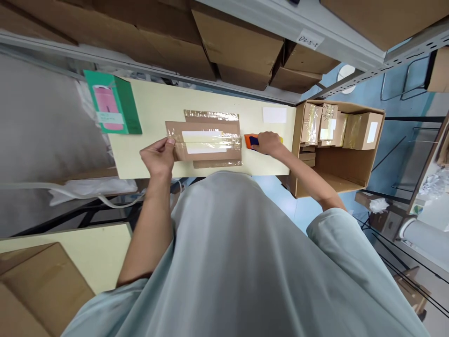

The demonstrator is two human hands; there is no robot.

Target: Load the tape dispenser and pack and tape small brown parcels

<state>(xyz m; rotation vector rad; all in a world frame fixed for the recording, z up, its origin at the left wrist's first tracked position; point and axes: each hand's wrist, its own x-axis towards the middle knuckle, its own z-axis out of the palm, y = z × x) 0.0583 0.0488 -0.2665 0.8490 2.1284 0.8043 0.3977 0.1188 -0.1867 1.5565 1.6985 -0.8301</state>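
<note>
On the pale table [154, 105] lies a flat brown cardboard box [210, 127] with white-and-yellow paper labels and shiny clear tape across its top. Flaps stick out along its far and near sides. My left hand [159, 157] pinches the box's left end between thumb and fingers. Just off the box's right end, my right hand [269, 142] is wrapped round an orange and dark blue hand tool [249, 140]. A bit of yellow shows past my fingers. Most of the tool is hidden by the hand, so its exact kind cannot be made out.
A green box [129, 105] with a pink bottle picture stands at the table's left end. A white paper slip [274, 114] lies at the far right. Beyond the right edge, an open carton [340, 180] holds several small taped boxes. Shelving [242, 91] with cartons runs along the back.
</note>
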